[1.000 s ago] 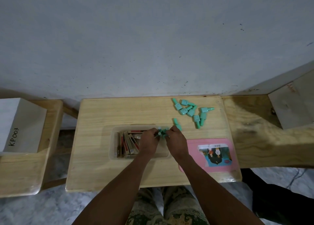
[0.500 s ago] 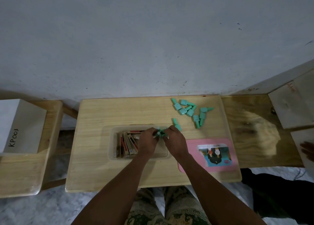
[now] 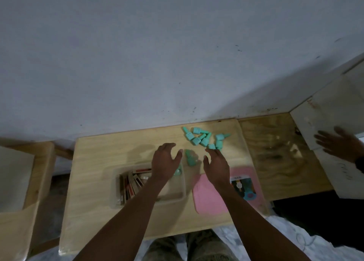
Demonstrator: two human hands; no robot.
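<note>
Several small teal bottles [image 3: 204,139] lie in a heap at the far right of the wooden table [image 3: 110,154]. One blurred teal bottle [image 3: 190,158] lies between my hands. My left hand [image 3: 164,162] hovers over the far right corner of a clear tray [image 3: 182,193], its fingers spread and holding nothing. Another teal bottle [image 3: 178,171] shows just under that hand, in the tray. My right hand [image 3: 215,165] is held open to the right of the lone bottle, near the heap.
The tray holds several brown and red boxes [image 3: 131,186] in its left part. A pink card [image 3: 218,197] with a picture lies to the tray's right. Another person's hand [image 3: 334,145] rests on white boards at the right edge. A white box [image 3: 13,179] stands on the left bench.
Both hands have let go of the teal piece they held together over the tray and moved apart and farther away. Another person's hand has come in at the right.
</note>
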